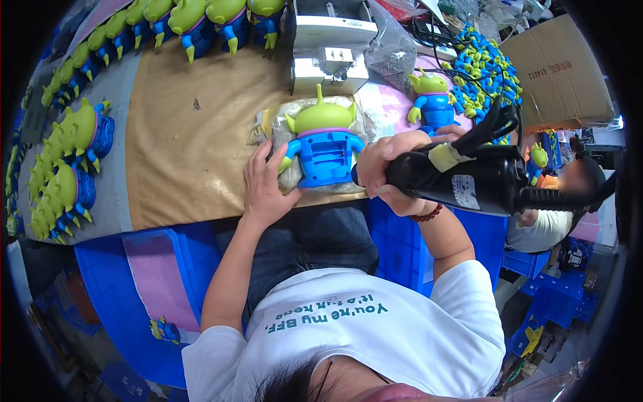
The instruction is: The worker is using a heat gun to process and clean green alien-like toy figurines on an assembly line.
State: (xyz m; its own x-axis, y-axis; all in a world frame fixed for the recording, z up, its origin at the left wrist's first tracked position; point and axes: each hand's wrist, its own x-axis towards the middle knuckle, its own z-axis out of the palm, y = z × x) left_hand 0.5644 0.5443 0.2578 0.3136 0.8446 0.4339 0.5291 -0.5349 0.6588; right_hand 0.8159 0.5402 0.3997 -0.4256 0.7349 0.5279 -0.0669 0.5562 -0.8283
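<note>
A green and blue three-eyed alien-style toy figure [323,151] lies back side up on a plastic-wrapped pad [281,120], an open compartment showing in its blue back. My left hand [266,184] rests at the figure's left side, fingers stretched and apart, with thumb and forefinger around its green hand. Wrapped in my right hand [390,164] is a black electric screwdriver [462,177], held nearly level. Its front end points at the right edge of the figure's back; the tip is hidden by my fingers.
Rows of similar figures [191,20] line the far and left sides of the table [174,134]. A white and metal fixture [331,50] stands beyond the pad. At right are another figure [434,100], a bag of screws [392,57], a heap of small parts [485,74] and a carton [559,74]. A co-worker [549,221] sits at far right.
</note>
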